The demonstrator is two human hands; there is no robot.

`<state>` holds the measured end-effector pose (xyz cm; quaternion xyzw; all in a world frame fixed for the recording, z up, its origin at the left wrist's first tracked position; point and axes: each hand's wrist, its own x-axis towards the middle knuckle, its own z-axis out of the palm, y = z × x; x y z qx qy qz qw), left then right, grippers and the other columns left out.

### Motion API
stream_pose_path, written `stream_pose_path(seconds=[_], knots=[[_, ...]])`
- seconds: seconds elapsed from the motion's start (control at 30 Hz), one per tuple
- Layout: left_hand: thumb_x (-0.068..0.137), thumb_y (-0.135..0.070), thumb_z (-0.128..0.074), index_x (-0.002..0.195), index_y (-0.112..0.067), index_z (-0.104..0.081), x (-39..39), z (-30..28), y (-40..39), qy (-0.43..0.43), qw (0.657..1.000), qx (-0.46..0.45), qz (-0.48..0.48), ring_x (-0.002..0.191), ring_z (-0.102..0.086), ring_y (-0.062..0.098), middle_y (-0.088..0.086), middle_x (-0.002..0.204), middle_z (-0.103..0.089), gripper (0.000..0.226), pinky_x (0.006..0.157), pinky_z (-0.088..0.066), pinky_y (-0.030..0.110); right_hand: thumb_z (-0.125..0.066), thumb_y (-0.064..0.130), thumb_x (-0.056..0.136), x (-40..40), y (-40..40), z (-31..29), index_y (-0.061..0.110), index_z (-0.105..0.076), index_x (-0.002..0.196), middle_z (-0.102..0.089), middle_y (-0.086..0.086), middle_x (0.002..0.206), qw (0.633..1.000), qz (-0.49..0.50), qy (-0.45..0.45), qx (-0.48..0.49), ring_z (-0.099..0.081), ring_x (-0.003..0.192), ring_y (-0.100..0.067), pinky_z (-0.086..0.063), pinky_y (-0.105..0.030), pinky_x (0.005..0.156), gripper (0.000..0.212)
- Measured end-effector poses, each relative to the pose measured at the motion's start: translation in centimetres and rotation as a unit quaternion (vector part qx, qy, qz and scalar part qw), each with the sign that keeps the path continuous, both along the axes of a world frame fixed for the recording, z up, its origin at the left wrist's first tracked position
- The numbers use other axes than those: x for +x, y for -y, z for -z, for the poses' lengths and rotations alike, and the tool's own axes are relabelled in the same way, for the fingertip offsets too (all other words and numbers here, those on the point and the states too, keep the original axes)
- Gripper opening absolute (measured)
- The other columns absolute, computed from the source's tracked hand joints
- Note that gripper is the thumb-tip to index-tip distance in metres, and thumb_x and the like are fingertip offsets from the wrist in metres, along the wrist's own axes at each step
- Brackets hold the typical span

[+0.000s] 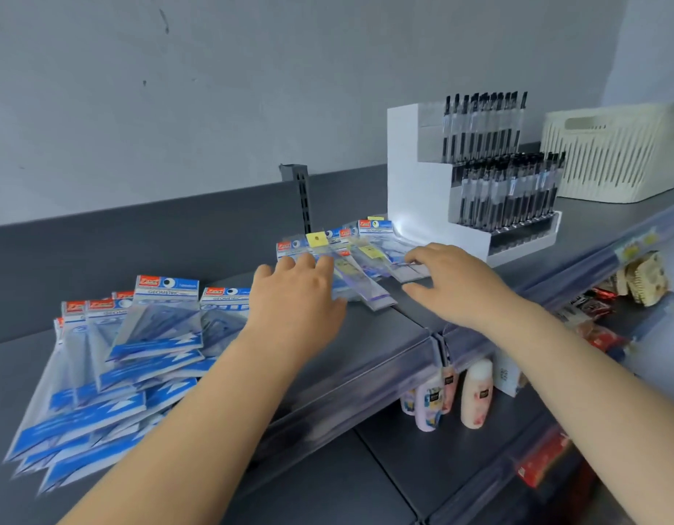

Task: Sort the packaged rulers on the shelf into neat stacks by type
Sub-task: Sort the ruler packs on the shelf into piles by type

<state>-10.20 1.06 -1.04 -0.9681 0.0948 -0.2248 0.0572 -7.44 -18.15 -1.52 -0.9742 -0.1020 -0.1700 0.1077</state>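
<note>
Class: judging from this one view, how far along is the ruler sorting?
Done: little; the blue geometric packs lie together at left, but fanned, not stacked. In hand: left hand and right hand reach over the mixed pile beside the pen display. Left: separating that pile, squaring every stack.

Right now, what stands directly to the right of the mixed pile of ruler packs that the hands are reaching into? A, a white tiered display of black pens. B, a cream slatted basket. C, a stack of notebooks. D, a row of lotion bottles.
A: the white tiered pen display stands right beside the mixed ruler packs under the left hand and right hand; the cream basket sits farther right.
</note>
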Motion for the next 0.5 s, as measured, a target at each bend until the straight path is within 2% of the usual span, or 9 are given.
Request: stream_pose_path(seconds=[0.17, 0.37, 0.5], knots=[[0.095, -0.048, -0.036, 0.134, -0.02, -0.037, 1.6, 0.5, 1.1, -0.042, 0.999, 0.012, -0.007, 0.121, -0.044, 0.023, -0.001, 0.129, -0.049, 0.049, 0.096, -0.034, 0.035, -0.052, 0.036, 0.09, 3.7, 2.3, 0.3, 0.021, -0.05, 0.127, -0.052, -0.001, 0.128, 1.0, -0.007, -0.021, 0.021, -0.049, 0.115, -0.021, -0.044, -0.034, 0.091, 0.04], [0.094, -0.052, -0.035, 0.133, -0.02, -0.041, 4.4, 0.8, 3.5, -0.104, 0.995, 0.003, -0.012, 0.123, -0.045, 0.023, 0.0, 0.131, -0.05, 0.051, 0.098, -0.035, 0.036, -0.052, 0.036, 0.091, 8.0, 3.6, 0.1, 0.021, -0.044, 0.133, -0.045, 0.0, 0.138, 0.996, -0.051, -0.076, 0.018, -0.046, 0.121, -0.021, -0.041, -0.034, 0.096, 0.046], [0.093, -0.056, -0.033, 0.131, -0.021, -0.043, 7.0, 1.0, 4.5, -0.155, 0.986, -0.037, -0.049, 0.124, -0.043, 0.023, 0.002, 0.132, -0.049, 0.052, 0.101, -0.033, 0.039, -0.045, 0.04, 0.094, 10.5, 4.2, 0.0, 0.019, -0.038, 0.137, -0.047, -0.006, 0.138, 0.992, -0.061, -0.113, -0.013, -0.048, 0.12, -0.025, -0.043, -0.034, 0.094, 0.048]])
